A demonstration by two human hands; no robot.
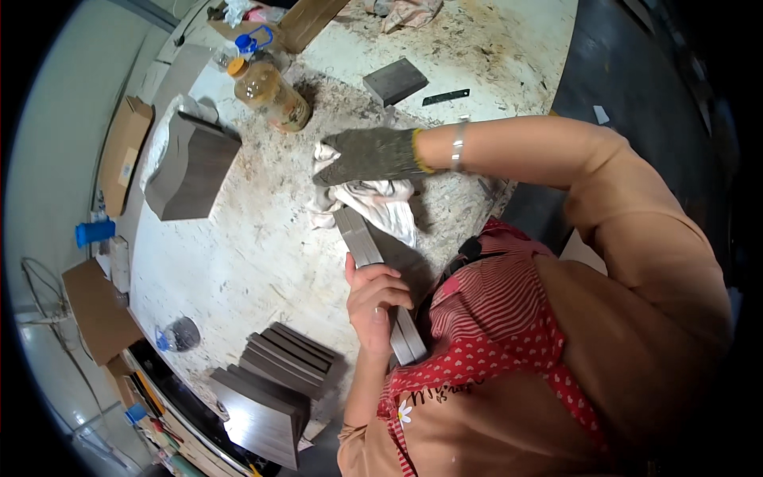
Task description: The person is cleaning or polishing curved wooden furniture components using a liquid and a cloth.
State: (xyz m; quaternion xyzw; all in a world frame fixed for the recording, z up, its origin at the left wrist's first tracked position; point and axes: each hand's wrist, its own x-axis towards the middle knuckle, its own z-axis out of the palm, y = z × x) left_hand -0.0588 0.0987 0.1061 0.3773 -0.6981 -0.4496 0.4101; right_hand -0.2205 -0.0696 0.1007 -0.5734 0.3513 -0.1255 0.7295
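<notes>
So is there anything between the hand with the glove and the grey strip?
Yes. A white rag lies bunched under the gloved right hand, between its palm and the far end of the long grey strip. The bare left hand grips the strip directly, nearer the person, with nothing in between.

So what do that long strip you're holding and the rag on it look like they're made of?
The strip looks like metal, hedged: flat grey, dull sheen, crisp straight edges, possibly several thin pieces stacked. The rag looks like soft white cotton cloth, crumpled and stained. The left hand grips the strip bare; the right hand wears a grey knit glove.
</notes>
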